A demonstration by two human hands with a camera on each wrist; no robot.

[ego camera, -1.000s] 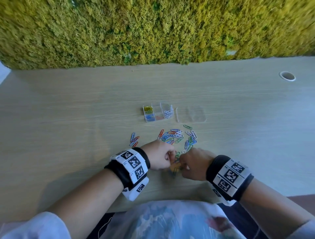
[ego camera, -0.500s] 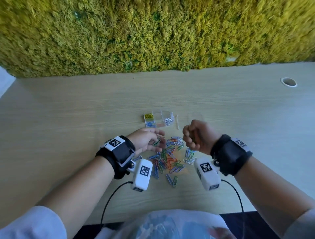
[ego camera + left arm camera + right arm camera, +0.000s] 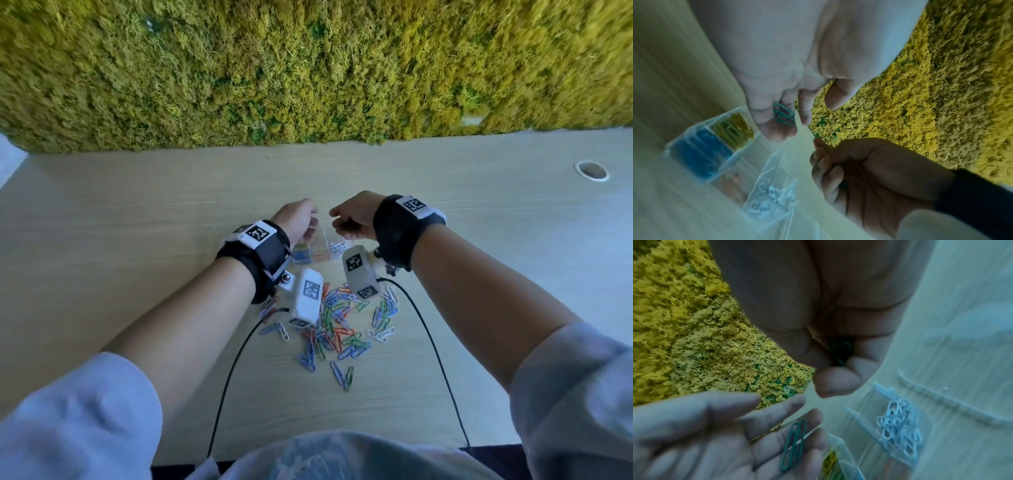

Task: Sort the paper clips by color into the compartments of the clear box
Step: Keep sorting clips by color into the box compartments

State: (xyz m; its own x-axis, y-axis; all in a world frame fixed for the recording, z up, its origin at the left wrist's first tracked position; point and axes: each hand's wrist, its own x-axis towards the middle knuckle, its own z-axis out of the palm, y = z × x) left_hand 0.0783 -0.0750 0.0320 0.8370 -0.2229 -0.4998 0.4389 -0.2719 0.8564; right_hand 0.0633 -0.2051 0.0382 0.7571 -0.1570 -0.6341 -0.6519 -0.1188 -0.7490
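Observation:
The clear box [image 3: 317, 255] sits on the table with yellow [image 3: 733, 128], blue [image 3: 702, 152], orange and white clips [image 3: 898, 423] in separate compartments. My left hand [image 3: 301, 219] hovers over its left side, palm turned up, and green clips [image 3: 794, 439] lie loose on its fairly straight fingers. My right hand [image 3: 349, 222] hangs over the box's right side, fingers curled round more green clips [image 3: 840, 352]. The mixed pile of clips [image 3: 342, 325] lies nearer to me than the box.
A clear lid [image 3: 962, 410] lies flat just right of the box. A moss wall [image 3: 308, 68] bounds the table at the back. A cable hole [image 3: 591, 170] sits far right. Two black cables [image 3: 435, 349] run from the wrist cameras past the pile to the near edge.
Both hands left the near side of the pile, rose and moved away from me to above the box, carrying green clips.

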